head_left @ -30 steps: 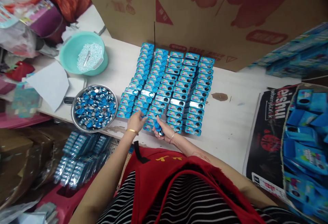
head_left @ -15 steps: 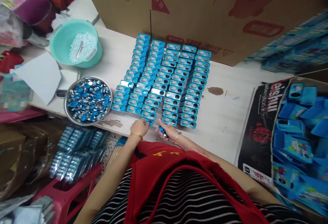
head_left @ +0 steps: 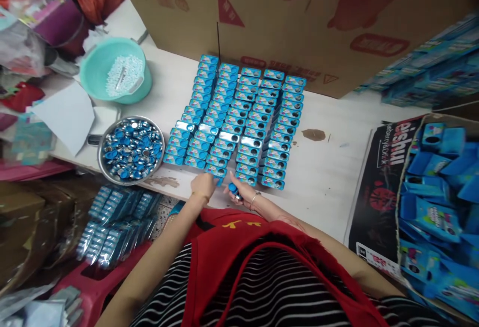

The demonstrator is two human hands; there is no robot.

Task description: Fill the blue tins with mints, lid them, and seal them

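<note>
Blue boxes (head_left: 246,147) stand in several columns on the white table. My left hand (head_left: 203,186) is closed at the near end of the third column, its fingertips against the nearest box (head_left: 216,170); anything pinched there is too small to make out. Just to its right, my right hand (head_left: 241,192) curls around a few blue and silver caps (head_left: 234,190), near the end of the fourth column. A metal bowl (head_left: 162,163) full of similar blue and silver caps sits at the left table edge.
A turquoise basin (head_left: 90,80) with small white pieces stands at the back left. A large carton (head_left: 284,28) rises behind the boxes. At the right, an open carton (head_left: 377,182) holds blue boxes. Wrapped packs (head_left: 112,225) lie on a red stool (head_left: 88,284) below left.
The view has shifted slightly. Both hands stay in nearly the same places, with the left wrist turned a little.
</note>
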